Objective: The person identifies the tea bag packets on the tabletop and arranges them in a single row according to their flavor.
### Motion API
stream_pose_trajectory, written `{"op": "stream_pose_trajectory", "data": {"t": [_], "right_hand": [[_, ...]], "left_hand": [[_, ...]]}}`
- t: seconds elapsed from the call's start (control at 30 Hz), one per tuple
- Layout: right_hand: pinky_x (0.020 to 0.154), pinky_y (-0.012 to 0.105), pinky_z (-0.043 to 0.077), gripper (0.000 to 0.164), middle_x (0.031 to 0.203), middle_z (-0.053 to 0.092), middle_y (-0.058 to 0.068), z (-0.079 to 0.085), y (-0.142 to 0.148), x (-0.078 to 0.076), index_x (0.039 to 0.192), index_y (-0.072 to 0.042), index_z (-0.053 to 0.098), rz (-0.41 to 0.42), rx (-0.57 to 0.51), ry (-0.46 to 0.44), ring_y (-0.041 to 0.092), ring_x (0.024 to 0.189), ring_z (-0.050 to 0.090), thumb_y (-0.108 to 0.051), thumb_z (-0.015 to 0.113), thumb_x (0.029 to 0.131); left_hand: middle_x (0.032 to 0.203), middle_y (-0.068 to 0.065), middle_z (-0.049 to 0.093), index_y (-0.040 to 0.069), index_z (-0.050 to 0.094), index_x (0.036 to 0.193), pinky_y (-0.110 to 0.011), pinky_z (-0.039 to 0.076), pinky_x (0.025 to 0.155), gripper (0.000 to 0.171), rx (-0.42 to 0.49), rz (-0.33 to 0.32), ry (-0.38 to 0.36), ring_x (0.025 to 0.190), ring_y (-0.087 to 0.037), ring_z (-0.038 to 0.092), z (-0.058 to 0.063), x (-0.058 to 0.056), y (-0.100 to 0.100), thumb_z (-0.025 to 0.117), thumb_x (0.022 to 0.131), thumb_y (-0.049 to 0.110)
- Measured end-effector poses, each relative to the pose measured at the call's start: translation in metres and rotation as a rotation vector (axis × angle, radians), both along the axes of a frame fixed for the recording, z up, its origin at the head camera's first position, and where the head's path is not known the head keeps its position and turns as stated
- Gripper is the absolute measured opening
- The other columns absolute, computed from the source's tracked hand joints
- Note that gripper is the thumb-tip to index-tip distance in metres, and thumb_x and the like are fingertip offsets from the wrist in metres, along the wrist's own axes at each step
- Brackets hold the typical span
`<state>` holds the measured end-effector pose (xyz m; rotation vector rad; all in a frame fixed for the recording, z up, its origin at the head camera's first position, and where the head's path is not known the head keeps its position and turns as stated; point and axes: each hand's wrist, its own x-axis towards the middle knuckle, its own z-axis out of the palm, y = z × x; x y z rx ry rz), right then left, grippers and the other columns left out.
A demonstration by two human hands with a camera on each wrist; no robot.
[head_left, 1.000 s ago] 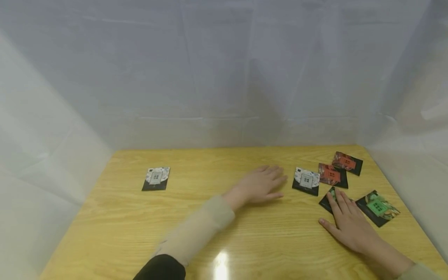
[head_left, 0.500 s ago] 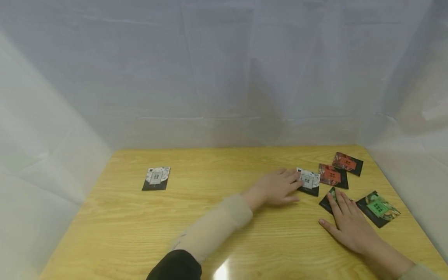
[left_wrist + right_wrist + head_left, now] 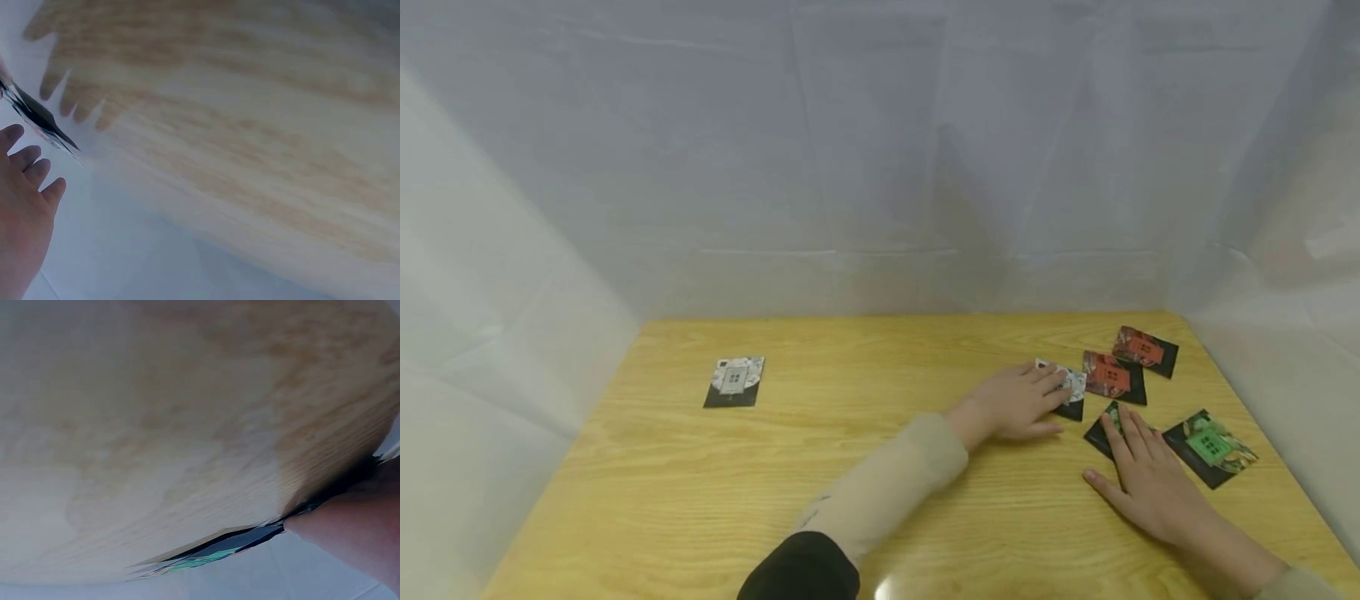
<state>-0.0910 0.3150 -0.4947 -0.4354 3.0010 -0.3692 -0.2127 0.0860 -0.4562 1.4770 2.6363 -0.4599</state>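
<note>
In the head view my left hand (image 3: 1018, 404) reaches with straight fingers over a black-and-white packet (image 3: 1076, 402), hiding its left part. The left wrist view has this left hand (image 3: 25, 212) with fingertips close to the packet (image 3: 40, 119) and its shadow on the wood. My right hand (image 3: 1150, 483) lies flat with its fingers on a black-and-green packet (image 3: 1097, 435), mostly covered. Just right of that hand is another green packet (image 3: 1210, 447). Two red-and-black packets (image 3: 1108, 377) lie beyond, one partly overlapping the other.
Another black-and-white packet (image 3: 734, 382) lies alone at the left of the wooden table (image 3: 700, 475). White sheeting (image 3: 880, 167) hangs along the table's back and both sides.
My left hand has slid right, from bare wood beside the black-and-white packet to over it. My right hand and the packets have stayed where they were.
</note>
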Motion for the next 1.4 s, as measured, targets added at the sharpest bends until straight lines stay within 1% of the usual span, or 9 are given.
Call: {"op": "stream_pose_trajectory", "data": {"t": [0.1,0.27,0.47,0.67,0.9,1.17,1.4], "right_hand": [[0.125,0.076,0.019,0.093,0.172,0.011,0.039,0.0,0.0,0.0,0.168,0.005,0.014,0.0,-0.005,-0.003,0.057,0.16,0.013,-0.053,0.054,0.108],[0.125,0.076,0.021,0.093,0.172,0.012,0.038,0.001,0.0,0.0,0.168,0.005,0.015,-0.001,-0.003,0.001,0.057,0.159,0.014,-0.053,0.055,0.108],[0.124,0.077,0.022,0.093,0.172,0.013,0.038,0.0,0.0,0.0,0.167,0.006,0.016,0.001,0.001,0.01,0.057,0.159,0.015,-0.053,0.055,0.108],[0.124,0.076,0.022,0.093,0.172,0.013,0.037,-0.002,0.001,0.0,0.168,0.005,0.016,0.0,0.003,0.018,0.057,0.159,0.015,-0.053,0.055,0.107],[0.124,0.077,0.022,0.093,0.172,0.012,0.037,0.0,0.0,0.0,0.168,0.005,0.016,0.001,0.009,0.018,0.057,0.16,0.015,-0.054,0.054,0.108],[0.124,0.077,0.02,0.093,0.171,0.012,0.04,-0.001,0.001,-0.001,0.167,0.007,0.015,-0.001,0.019,0.014,0.058,0.16,0.013,-0.054,0.053,0.108],[0.125,0.077,0.02,0.094,0.17,0.013,0.04,-0.002,0.001,-0.002,0.168,0.006,0.013,0.005,0.025,0.016,0.058,0.159,0.013,-0.054,0.053,0.108]], "left_hand": [[0.181,0.003,0.008,0.027,0.011,0.173,-0.033,0.01,0.139,0.072,-0.03,0.007,-0.004,0.168,-0.014,0.007,-0.002,0.001,0.004,0.016,0.112,0.064],[0.181,0.004,0.01,0.026,0.008,0.173,-0.031,0.012,0.139,0.073,-0.045,0.01,-0.014,0.168,-0.014,0.009,-0.004,0.003,0.005,0.015,0.111,0.066],[0.181,0.002,0.009,0.026,0.008,0.173,-0.028,0.012,0.138,0.074,-0.037,0.008,-0.031,0.168,-0.015,0.009,-0.007,0.004,0.001,0.017,0.111,0.066],[0.181,0.002,0.009,0.025,0.009,0.173,-0.027,0.012,0.138,0.075,-0.022,0.019,-0.049,0.168,-0.015,0.008,-0.007,0.004,-0.002,0.018,0.111,0.067],[0.181,0.001,0.006,0.024,0.007,0.173,-0.028,0.011,0.138,0.076,-0.022,0.024,-0.059,0.168,-0.016,0.007,-0.009,0.004,-0.005,0.017,0.111,0.067],[0.181,-0.001,0.005,0.022,0.006,0.173,-0.028,0.011,0.138,0.077,-0.021,0.027,-0.061,0.168,-0.017,0.007,-0.008,0.004,-0.015,0.019,0.111,0.066],[0.181,-0.003,0.008,0.021,0.008,0.173,-0.028,0.012,0.138,0.078,-0.003,0.044,-0.071,0.168,-0.018,0.009,-0.01,0.002,-0.027,0.022,0.11,0.067]]}}
